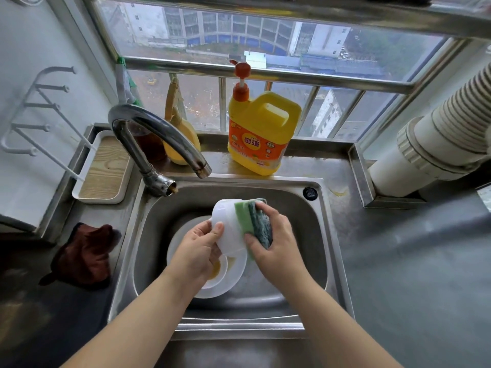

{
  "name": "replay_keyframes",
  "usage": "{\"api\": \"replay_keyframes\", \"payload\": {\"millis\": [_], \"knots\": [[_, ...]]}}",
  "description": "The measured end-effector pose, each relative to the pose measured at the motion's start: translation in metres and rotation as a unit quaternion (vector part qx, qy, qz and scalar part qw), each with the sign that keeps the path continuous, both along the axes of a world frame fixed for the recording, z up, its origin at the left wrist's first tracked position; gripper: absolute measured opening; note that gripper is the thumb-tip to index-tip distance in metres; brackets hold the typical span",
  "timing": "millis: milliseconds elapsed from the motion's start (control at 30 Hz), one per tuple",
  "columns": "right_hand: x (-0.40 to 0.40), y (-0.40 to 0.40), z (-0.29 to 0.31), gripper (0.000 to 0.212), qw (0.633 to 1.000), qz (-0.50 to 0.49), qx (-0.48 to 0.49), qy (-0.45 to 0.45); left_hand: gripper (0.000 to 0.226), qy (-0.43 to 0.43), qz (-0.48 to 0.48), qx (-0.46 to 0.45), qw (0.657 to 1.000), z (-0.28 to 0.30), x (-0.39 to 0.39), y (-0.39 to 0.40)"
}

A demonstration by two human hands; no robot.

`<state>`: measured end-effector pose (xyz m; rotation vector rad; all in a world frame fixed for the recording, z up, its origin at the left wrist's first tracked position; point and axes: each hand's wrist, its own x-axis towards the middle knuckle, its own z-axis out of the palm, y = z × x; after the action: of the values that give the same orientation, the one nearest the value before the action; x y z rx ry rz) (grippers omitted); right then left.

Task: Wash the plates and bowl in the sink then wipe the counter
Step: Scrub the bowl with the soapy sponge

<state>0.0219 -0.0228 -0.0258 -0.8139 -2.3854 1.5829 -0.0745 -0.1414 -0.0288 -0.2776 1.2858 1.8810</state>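
Two white plates [212, 284] lie stacked in the steel sink [289, 205], yellow residue on the upper one, and one white bowl [228, 221] is up above them, tipped on its side with its base pointing toward the window. Your left hand [195, 251] grips its rim; your right hand [276, 243] curls round one green sponge [252, 224] pressed against the bowl's side. The curved faucet [159, 134] arches just ahead, one yellow detergent jug [260, 134] behind, one brown cloth [85, 253] on the counter [411, 261] left.

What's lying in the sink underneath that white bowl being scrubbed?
Under the white bowl, white plates lie in the steel sink, the upper one smeared with yellowish residue. The left hand and the bowl cover much of them, so their number is unclear.
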Motion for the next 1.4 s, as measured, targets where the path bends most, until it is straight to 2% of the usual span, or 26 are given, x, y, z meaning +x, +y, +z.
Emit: {"api": "replay_keyframes", "payload": {"millis": [133, 233, 300, 400, 467, 567, 667, 733, 800, 867, 900, 1033, 1133, 1167, 1400], "knots": [[-0.007, 0.019, -0.006, 0.055, 0.998, -0.036, -0.025, -0.046, 0.017, 0.061, -0.07, -0.015, 0.996, 0.004, 0.0, 0.0], [-0.001, 0.03, -0.013, 0.054, 0.992, -0.036, -0.048, -0.112, 0.017, 0.126, -0.129, -0.061, 0.982, 0.005, -0.003, -0.004], [0.006, 0.038, -0.015, 0.054, 0.986, -0.012, -0.04, -0.164, 0.017, 0.183, -0.185, -0.1, 0.96, 0.003, -0.007, -0.008], [0.016, 0.049, -0.01, 0.054, 0.973, 0.023, 0.012, -0.23, 0.012, 0.297, -0.266, -0.16, 0.903, -0.006, -0.019, -0.012], [0.024, 0.055, -0.006, 0.063, 0.966, 0.051, 0.046, -0.25, 0.009, 0.404, -0.299, -0.215, 0.837, -0.018, -0.026, -0.012], [0.03, 0.057, -0.001, 0.089, 0.95, 0.153, 0.029, -0.272, 0.011, 0.604, -0.342, -0.253, 0.674, -0.039, -0.031, -0.007], [0.026, 0.049, -0.006, 0.097, 0.914, 0.265, 0.019, -0.306, 0.013, 0.709, -0.404, -0.226, 0.532, -0.053, -0.022, 0.003], [0.022, 0.044, -0.017, 0.088, 0.896, 0.296, 0.024, -0.33, 0.019, 0.739, -0.433, -0.214, 0.471, -0.059, -0.018, 0.009], [0.02, 0.041, -0.03, 0.072, 0.892, 0.285, 0.006, -0.352, 0.025, 0.743, -0.444, -0.215, 0.452, -0.067, -0.018, 0.013], [0.02, 0.04, -0.045, 0.067, 0.892, 0.26, -0.012, -0.369, 0.025, 0.725, -0.452, -0.236, 0.462, -0.078, -0.019, 0.013], [0.019, 0.041, -0.052, 0.069, 0.893, 0.248, -0.018, -0.376, 0.026, 0.704, -0.457, -0.252, 0.482, -0.084, -0.019, 0.012], [0.01, 0.057, -0.085, 0.081, 0.891, 0.203, -0.02, -0.405, 0.041, 0.569, -0.405, -0.352, 0.622, -0.102, -0.024, -0.001], [-0.001, 0.068, -0.109, 0.088, 0.89, 0.176, -0.035, -0.418, 0.039, 0.447, -0.346, -0.373, 0.736, -0.111, -0.034, -0.017], [-0.004, 0.07, -0.117, 0.088, 0.892, 0.169, -0.037, -0.418, 0.039, 0.404, -0.339, -0.381, 0.76, -0.113, -0.037, -0.023], [-0.007, 0.077, -0.148, 0.079, 0.919, 0.093, -0.066, -0.378, 0.032, 0.272, -0.27, -0.431, 0.817, -0.127, -0.04, -0.054]]}}
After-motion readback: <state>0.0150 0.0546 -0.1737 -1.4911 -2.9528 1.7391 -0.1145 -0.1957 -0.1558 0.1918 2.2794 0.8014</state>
